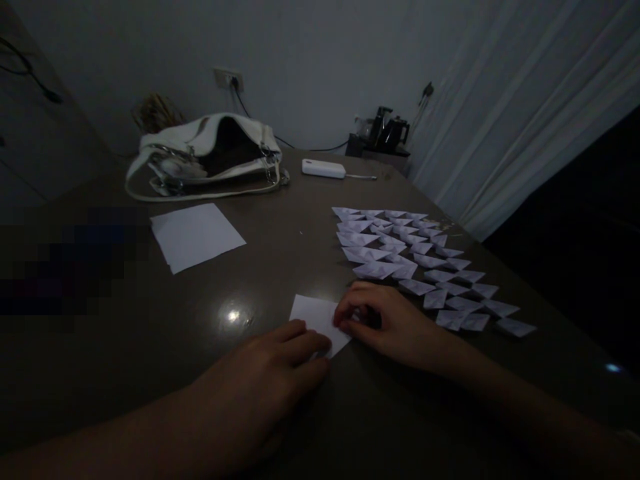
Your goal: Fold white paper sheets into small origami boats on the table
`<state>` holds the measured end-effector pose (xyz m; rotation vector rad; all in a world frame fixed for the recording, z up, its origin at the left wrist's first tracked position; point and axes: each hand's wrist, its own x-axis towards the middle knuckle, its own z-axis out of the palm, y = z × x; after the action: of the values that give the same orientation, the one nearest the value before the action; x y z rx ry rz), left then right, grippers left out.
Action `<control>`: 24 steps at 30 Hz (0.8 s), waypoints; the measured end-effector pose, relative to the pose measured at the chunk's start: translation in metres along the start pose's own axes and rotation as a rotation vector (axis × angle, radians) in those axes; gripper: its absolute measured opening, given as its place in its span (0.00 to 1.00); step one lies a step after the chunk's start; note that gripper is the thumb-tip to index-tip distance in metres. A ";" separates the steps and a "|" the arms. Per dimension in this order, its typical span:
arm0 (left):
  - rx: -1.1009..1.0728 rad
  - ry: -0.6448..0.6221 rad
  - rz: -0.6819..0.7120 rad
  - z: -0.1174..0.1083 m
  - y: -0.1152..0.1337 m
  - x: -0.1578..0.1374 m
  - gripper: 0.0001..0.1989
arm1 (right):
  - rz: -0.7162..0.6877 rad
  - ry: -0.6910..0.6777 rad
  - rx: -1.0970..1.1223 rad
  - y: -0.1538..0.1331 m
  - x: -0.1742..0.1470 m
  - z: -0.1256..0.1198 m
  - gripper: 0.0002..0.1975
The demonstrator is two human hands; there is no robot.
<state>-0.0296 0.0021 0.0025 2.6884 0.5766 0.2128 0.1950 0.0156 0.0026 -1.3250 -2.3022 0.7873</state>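
A small sheet of white paper (316, 312) lies on the table between my two hands. My left hand (273, 367) is over its lower left part, fingers bent and closed on the paper near the edge. At the right side, my right hand (385, 323) pinches the paper's edge between thumb and fingertips. Both hands hide part of the sheet, so I cannot tell how it is folded underneath. Just beyond my right hand stand rows of several small folded paper boats (375, 269), close to my knuckles.
A stack of white square paper (197, 235) lies to the left on the dark table (270, 260). Behind it sits a white handbag (200, 143). A white power bank (323, 168) with a short cable rests at the back. A black kettle (395, 133) stands beyond, near a white curtain (480, 133).
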 end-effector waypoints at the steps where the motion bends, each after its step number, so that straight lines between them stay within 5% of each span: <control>1: 0.002 -0.002 0.002 0.000 0.000 0.000 0.17 | 0.001 0.003 -0.004 0.000 0.000 0.000 0.05; 24: 0.075 0.039 -0.002 -0.001 0.001 0.001 0.18 | -0.003 0.052 -0.118 -0.007 -0.002 0.002 0.05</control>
<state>-0.0284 0.0019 0.0037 2.7618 0.6100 0.2489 0.1907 0.0105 0.0052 -1.3752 -2.3410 0.6168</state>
